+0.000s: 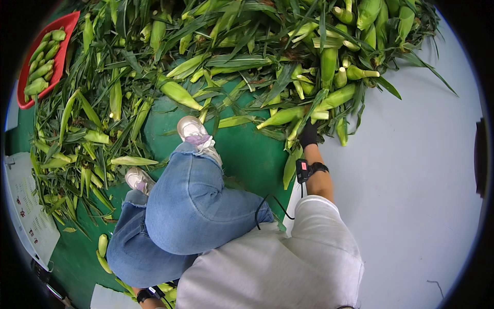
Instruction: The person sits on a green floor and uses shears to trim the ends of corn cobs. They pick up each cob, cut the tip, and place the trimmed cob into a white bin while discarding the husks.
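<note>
My right hand, in a black glove, reaches into the near right edge of a heap of corn ears in green husks. Its fingers are hidden beneath leaves and a cut stalk end; whether they grip anything cannot be told. Just beyond it lies a husked-over corn ear, and another ear slants away to the right. Of my left arm only the strapped wrist shows at the bottom; the left hand is hidden by my leg. Pale green ears lie beside that wrist.
A red plastic scoop-shaped basket holding small green ears stands at the far left. Loose husks and leaves cover the green floor. A white sheet with writing lies left. Grey flooring spans the right.
</note>
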Demonstrator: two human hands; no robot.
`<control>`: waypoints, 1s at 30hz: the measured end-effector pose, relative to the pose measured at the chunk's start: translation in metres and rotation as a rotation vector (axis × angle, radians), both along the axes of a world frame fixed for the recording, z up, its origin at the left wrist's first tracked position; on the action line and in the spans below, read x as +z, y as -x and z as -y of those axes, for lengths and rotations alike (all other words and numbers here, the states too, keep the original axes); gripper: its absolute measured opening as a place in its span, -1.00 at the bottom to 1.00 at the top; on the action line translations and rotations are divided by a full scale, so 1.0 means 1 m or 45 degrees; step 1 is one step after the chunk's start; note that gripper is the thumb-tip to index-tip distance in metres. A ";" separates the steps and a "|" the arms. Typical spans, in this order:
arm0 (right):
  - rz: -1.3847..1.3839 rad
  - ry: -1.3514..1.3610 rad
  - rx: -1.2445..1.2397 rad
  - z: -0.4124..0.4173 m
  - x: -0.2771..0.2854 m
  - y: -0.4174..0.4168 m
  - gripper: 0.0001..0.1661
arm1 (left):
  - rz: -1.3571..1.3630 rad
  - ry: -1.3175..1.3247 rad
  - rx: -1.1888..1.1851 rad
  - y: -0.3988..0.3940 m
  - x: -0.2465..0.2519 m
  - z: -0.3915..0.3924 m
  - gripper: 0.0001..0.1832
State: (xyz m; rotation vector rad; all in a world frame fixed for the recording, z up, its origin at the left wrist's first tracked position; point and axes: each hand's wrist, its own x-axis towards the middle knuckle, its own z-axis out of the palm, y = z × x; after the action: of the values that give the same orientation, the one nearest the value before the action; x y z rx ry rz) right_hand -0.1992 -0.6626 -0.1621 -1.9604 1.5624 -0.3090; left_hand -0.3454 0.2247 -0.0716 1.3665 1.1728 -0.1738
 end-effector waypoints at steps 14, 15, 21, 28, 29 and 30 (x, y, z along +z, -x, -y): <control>1.099 -1.486 0.889 -0.258 0.036 -0.213 -0.29 | 0.199 0.187 -0.062 -0.021 0.010 0.012 -0.47; 0.880 -1.562 0.891 -0.273 0.044 -0.232 -0.12 | 0.136 0.131 -0.043 -0.024 0.017 0.022 -0.47; 0.640 -0.257 1.654 -0.347 0.103 -0.280 -0.09 | 0.338 -0.127 -0.377 -0.070 0.081 0.084 -0.40; 0.819 -0.895 1.850 -0.400 0.158 -0.296 -0.25 | 0.352 -0.519 -0.927 -0.243 0.104 0.140 -0.23; 0.803 -1.248 1.703 -0.410 0.162 -0.299 -0.28 | 0.436 -0.573 -1.003 -0.263 0.111 0.152 -0.26; 0.685 -1.553 1.457 -0.419 0.166 -0.300 -0.31 | 0.597 -0.534 -1.025 -0.293 0.116 0.166 -0.25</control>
State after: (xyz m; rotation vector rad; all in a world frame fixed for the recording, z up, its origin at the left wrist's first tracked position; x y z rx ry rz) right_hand 0.1012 -0.2441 0.0043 -1.2467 -0.0079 0.4708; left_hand -0.0528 0.0583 0.0441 2.0641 0.2227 -0.1652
